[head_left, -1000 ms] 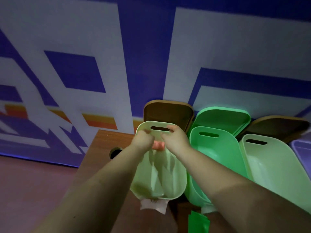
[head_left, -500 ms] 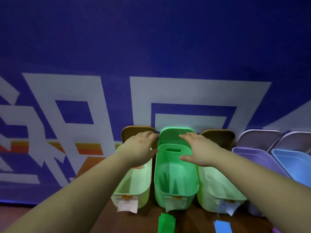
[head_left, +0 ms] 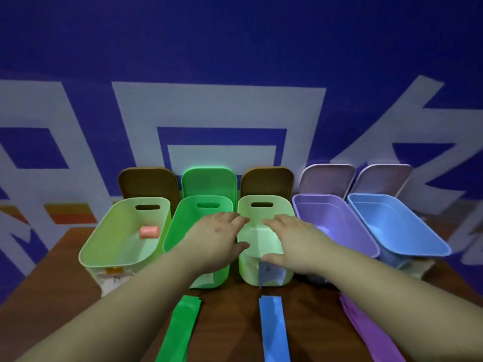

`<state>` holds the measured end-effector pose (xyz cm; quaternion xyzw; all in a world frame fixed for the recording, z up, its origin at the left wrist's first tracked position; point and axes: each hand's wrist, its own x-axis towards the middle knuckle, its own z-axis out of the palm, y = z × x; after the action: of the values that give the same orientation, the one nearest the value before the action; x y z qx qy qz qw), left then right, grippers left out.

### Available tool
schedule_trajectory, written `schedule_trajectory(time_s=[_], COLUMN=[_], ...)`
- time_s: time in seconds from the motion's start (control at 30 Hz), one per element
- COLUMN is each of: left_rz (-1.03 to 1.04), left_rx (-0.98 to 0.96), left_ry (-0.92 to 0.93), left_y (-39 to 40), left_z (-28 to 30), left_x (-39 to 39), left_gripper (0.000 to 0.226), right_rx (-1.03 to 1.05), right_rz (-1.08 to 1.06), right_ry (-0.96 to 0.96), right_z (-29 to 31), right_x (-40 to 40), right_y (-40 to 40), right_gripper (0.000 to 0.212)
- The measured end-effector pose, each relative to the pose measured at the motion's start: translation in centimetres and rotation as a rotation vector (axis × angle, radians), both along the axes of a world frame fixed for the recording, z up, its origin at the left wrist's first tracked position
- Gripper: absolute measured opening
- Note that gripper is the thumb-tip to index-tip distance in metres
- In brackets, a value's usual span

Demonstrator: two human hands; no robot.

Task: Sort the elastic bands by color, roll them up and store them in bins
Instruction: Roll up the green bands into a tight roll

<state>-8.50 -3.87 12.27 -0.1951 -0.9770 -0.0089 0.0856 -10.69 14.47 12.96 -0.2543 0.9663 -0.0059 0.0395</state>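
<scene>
Five bins stand in a row along the far edge of the wooden desk (head_left: 65,278), each with its lid propped upright behind it against the blue and white wall (head_left: 235,48). From the left they are a pale green bin (head_left: 104,246), a bright green bin (head_left: 183,226), a second pale green bin (head_left: 261,273), a purple bin (head_left: 339,220) and a blue bin (head_left: 397,226). A rolled pink elastic band (head_left: 149,232) lies inside the leftmost bin, toward its far right side. Both hands reach out over the row with fingers straight and spread, holding nothing: the left hand (head_left: 217,239) hovers over the bright green bin, its fingertips at the rim of the second pale green bin, and the right hand (head_left: 295,239) lies over the right side of that same bin. On the near part of the desk three flat bands lie lengthwise: a green band (head_left: 180,330) before the bright green bin, a blue band (head_left: 274,330) before the middle bin, and a purple band (head_left: 366,330) farther right.
</scene>
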Motion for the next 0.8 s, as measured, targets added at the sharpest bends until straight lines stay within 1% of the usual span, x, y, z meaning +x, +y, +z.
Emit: schedule_trajectory(time_s=[0.1, 0.23, 0.3, 0.4, 0.5, 0.57, 0.7, 0.73, 0.8], left_rz=[-0.04, -0.081, -0.1, -0.137, -0.134, -0.137, -0.107, -0.094, -0.077], left_rx=[0.029, 0.05, 0.066, 0.086, 0.05, 0.036, 0.033, 0.028, 0.037], left_ry=[0.024, 0.013, 0.026, -0.004, -0.004, -0.016, -0.01, -0.016, -0.047], left_y=[1.8, 2.9, 2.9, 2.9, 2.8, 2.6, 1.6, 1.1, 0.1], left_z=[-3.0, -7.7, -10.9, -14.9, -18.2, -19.6, -21.2, -21.5, -21.9], left_x=[0.7, 2.4, 3.2, 4.7, 6.4, 7.6, 10.1, 10.9, 12.6], left_gripper=[0.054, 0.052, 0.052, 0.051, 0.053, 0.058, 0.076, 0.074, 0.064], right_rx=[-0.047, -0.111, -0.104, -0.092, -0.114, -0.132, -0.171, -0.177, -0.181], right_rz=[-0.005, -0.019, -0.017, 0.005, 0.02, 0.03, 0.031, 0.028, 0.025], right_ry=[0.001, 0.008, 0.028, 0.073, 0.097, 0.064, 0.016, 0.016, 0.013], right_z=[-2.6, -7.2, -9.7, -13.3, -16.5, -18.3, -20.4, -20.8, -21.3], right_x=[1.4, 3.6, 4.6, 6.0, 7.6, 9.0, 12.4, 13.4, 15.2], right_y=[1.5, 2.5, 2.8, 3.3, 3.4, 3.1, 2.4, 2.2, 1.6], right_gripper=[0.076, 0.076, 0.075, 0.072, 0.071, 0.07, 0.068, 0.068, 0.067])
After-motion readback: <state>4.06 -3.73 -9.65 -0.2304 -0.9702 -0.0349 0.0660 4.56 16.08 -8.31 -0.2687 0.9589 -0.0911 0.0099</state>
